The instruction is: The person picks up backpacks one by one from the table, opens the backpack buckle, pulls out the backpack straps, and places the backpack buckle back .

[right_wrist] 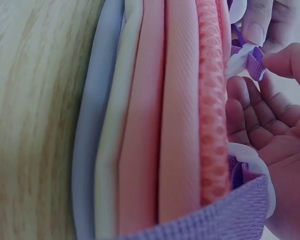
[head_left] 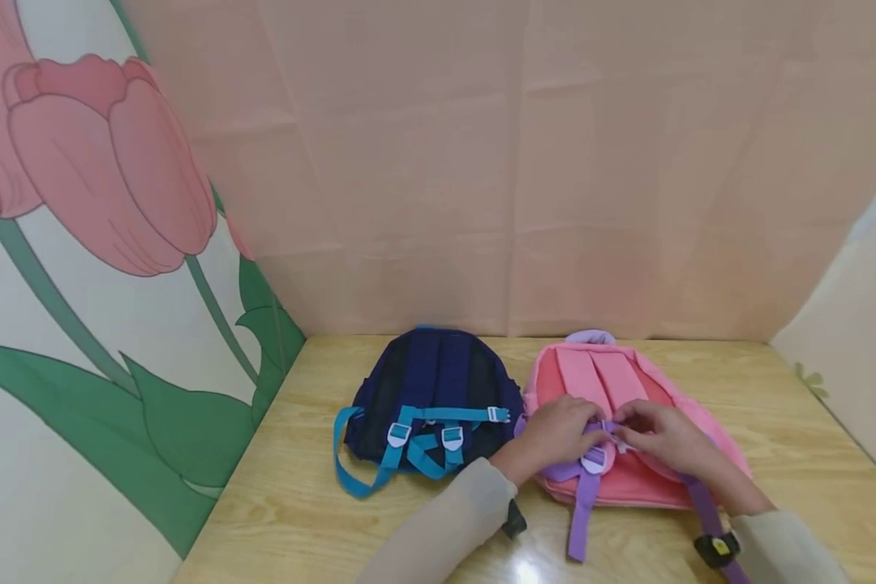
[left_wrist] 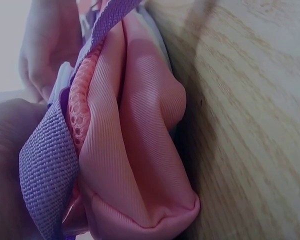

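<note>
A pink backpack lies on the table with its shoulder-strap side up. Over its middle, the left hand and right hand meet, each pinching a short purple strap between fingers and thumb. A white plastic buckle sits on that strap, partly covered by fingertips. Under the left hand, a white adjuster buckle holds a wide purple webbing strap that hangs toward the table's front. In the left wrist view, purple webbing crosses beside the left hand, along the pink side panel.
To the left lies a dark blue backpack with bright blue straps and white buckles, close against the pink one. Both rest on a wooden table. A pinkish sheet stands behind, and a tulip-printed panel at left.
</note>
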Tool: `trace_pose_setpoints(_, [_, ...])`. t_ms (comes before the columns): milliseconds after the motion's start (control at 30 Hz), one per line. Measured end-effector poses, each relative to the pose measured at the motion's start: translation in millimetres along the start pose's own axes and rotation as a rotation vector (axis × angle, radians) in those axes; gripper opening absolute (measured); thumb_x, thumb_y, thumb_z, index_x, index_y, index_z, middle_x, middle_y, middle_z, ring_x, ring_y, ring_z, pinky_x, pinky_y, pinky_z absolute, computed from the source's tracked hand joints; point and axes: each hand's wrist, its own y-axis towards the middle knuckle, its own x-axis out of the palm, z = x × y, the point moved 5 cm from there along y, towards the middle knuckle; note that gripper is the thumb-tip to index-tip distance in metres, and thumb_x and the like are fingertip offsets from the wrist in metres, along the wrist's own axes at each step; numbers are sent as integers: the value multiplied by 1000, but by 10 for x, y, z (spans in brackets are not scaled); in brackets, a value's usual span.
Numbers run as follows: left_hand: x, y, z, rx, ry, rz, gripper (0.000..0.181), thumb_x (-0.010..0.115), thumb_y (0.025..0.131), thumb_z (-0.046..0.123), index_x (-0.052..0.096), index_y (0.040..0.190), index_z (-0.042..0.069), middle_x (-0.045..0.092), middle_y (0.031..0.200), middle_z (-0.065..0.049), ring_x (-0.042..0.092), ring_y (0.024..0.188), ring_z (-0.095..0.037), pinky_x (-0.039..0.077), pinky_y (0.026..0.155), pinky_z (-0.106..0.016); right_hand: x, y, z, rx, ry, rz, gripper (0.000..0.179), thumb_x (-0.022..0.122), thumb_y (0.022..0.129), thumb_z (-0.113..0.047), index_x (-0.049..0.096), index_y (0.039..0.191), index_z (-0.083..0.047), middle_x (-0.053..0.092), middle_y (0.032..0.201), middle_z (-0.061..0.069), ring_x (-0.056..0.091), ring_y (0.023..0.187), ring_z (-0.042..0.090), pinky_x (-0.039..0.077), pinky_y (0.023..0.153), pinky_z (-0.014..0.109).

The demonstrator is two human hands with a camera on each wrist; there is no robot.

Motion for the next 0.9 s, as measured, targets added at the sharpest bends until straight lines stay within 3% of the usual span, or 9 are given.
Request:
trace_pose_setpoints(233, [2,-14,13,-13,40,-19,30,60,100,47,66,126,34,64,114,21,54,108,1,44,96,-17,-13,6,-95,-90,-34,17,17,76,89,-10,69,105,-9,65,91,-7,58,83,0,54,71,26])
trace_pose_setpoints(500, [-4,-6,24,-11,3,-13,28,61,99,48,66,123,35,65,112,22,53,104,2,43,94,-16,-48,-4,-94,-59,-54,11,14,76,90,-11,69,103,-10,64,90,-7,54,80,0,49,68,23])
trace_pose_setpoints(767, [-40,-3,5,-15,-24,6,27,61,99,48,67,122,36,64,109,22,50,96,1,42,87,-16,-59,0,44,71,88,-67,17,70,96,-16,67,109,-5,68,96,2,58,82,4,49,71,21])
trace_pose_setpoints(900, [-38,-17,5,-28,-21,-12,28,61,99,48,66,124,36,63,108,22,49,97,1,42,89,-15,-47,0,39,72,147,-110,24,69,97,-16,64,115,0,68,100,7,61,87,5,52,73,22])
